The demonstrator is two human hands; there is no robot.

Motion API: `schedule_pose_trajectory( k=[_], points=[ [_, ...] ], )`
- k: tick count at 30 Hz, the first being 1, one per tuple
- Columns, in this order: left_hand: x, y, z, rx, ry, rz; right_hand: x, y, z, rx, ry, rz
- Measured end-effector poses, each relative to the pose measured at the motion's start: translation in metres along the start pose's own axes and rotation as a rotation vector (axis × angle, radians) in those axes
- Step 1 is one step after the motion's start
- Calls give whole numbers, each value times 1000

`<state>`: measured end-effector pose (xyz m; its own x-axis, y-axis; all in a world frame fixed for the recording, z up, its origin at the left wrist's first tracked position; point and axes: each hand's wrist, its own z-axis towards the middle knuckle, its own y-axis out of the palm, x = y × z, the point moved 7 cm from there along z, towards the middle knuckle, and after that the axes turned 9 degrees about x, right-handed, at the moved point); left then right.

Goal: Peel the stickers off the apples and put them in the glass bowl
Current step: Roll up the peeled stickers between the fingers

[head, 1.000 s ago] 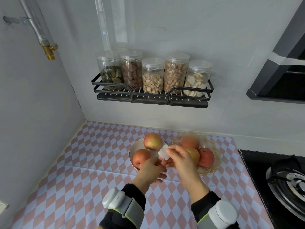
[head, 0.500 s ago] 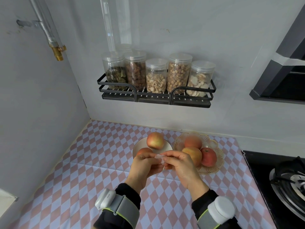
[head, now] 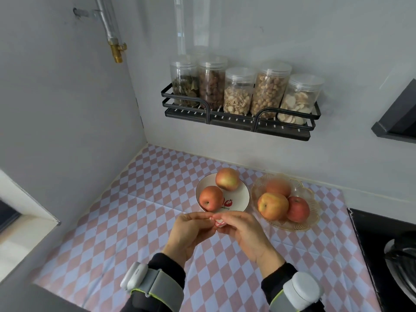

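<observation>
Two red-yellow apples [head: 211, 198] lie on a white plate [head: 242, 197] at mid counter. To its right, a ribbed glass bowl [head: 314, 212] holds three apples [head: 272, 206]. My left hand [head: 191, 233] and my right hand [head: 244, 230] meet just in front of the plate, above the counter. Between their fingertips they pinch a small white and red sticker [head: 219, 222]. Neither hand touches an apple.
The counter has a pink and white diamond cover [head: 126, 233]. A black wall rack [head: 238, 122] with several jars of dried goods hangs above. A black gas hob [head: 387, 251] lies at the right. A brass-tipped pipe [head: 116, 47] runs down the left wall.
Both hands have drawn back from over the plate toward me with the sticker between them. The view has shifted, so the plate and bowl show in full.
</observation>
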<state>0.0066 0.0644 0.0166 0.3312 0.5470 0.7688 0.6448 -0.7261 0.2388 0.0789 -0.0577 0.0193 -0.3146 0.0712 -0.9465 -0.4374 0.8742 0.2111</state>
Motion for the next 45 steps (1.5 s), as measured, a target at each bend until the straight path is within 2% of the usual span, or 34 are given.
schedule_pose_trajectory(
  k=[3, 6, 10, 16, 23, 30, 34, 41, 45],
  points=[
    [-3, -9, -8, 76, 78, 31, 3, -1, -5, 98, -47, -45],
    [-14, -17, -17, 44, 55, 26, 4, -2, -15, 178, -141, -194],
    [-34, -33, -29, 55, 20, -15, 3, 11, -32, 117, -258, -392],
    [-50, -57, -38, 100, -99, -109, 10, 30, -52, 65, -351, -506],
    [-54, -111, -52, 138, -82, -181, 37, 73, -65, -32, -231, -457],
    [-49, -221, -79, 306, 87, 1, 82, 170, -80, -173, -40, -509],
    [-54, -273, -98, 413, 158, 47, 107, 216, -90, -215, -31, -590],
    [-60, -360, -110, 432, 116, 173, 173, 286, -114, -328, 135, -638],
    [-78, -406, -116, 567, 100, 249, 220, 306, -128, -317, 253, -704]
  ],
)
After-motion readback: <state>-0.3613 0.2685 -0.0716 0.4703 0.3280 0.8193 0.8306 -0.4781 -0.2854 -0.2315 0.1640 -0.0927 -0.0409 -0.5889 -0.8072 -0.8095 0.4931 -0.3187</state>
